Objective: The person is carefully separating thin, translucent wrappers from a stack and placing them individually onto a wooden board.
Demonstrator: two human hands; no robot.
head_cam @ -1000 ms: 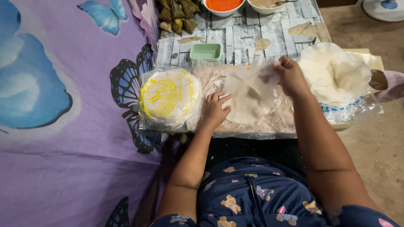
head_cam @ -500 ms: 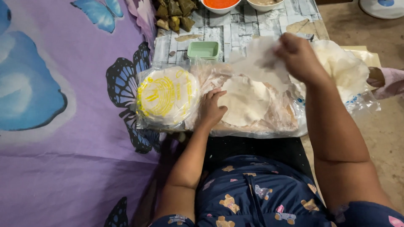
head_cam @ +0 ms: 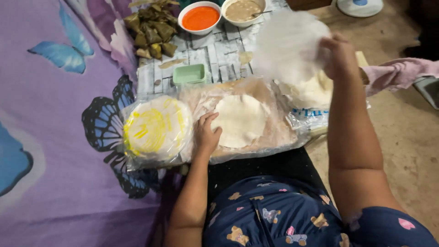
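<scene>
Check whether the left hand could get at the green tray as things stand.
Probably yes. The left hand rests at the edge of the flat white round, holding nothing, and the green tray sits just beyond it. Only low crinkled plastic lies between, nothing tall.

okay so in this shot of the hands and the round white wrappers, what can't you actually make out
Head view:
- Thin translucent white sheet lifted by the right hand: motion-blurred, edges unclear.
- Stack of white wrappers beneath: partly hidden by that hand and sheet.
- Beige sauce bowl: cut off by the top edge.
- Left hand covers the edge of the flat round white wrapper.
</scene>
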